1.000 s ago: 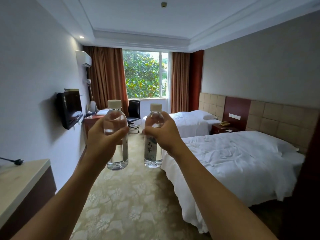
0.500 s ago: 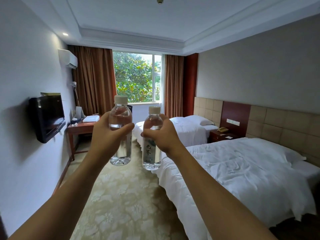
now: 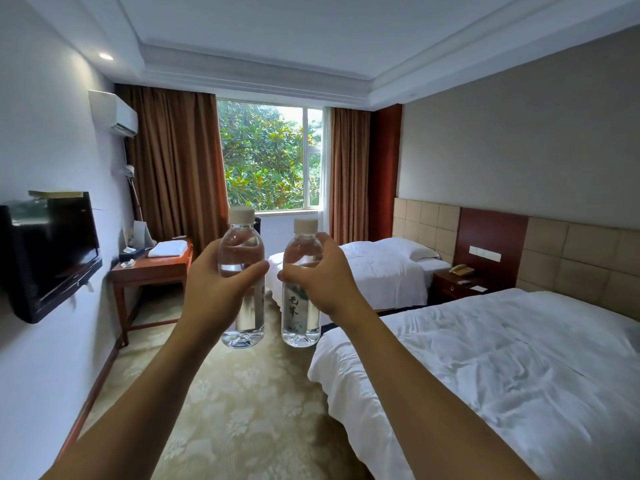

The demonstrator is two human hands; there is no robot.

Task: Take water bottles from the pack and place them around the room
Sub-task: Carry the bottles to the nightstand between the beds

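Note:
I hold two clear water bottles upright at arm's length in the middle of a hotel room. My left hand (image 3: 214, 292) is wrapped around the left bottle (image 3: 242, 327), which has a beige cap. My right hand (image 3: 325, 282) grips the right bottle (image 3: 299, 320), whose label carries dark characters. The two bottles stand side by side, a small gap apart, above the carpet. The pack is not in view.
A wooden desk (image 3: 152, 268) with a folded towel stands at the left wall under a wall TV (image 3: 48, 254). Two white beds (image 3: 502, 368) line the right side, with a nightstand (image 3: 457, 285) and phone between them. Patterned carpet (image 3: 249, 410) runs toward the window.
I have walked further into the room; the TV, desk and beds have come closer. Both hands keep the bottles held out in front.

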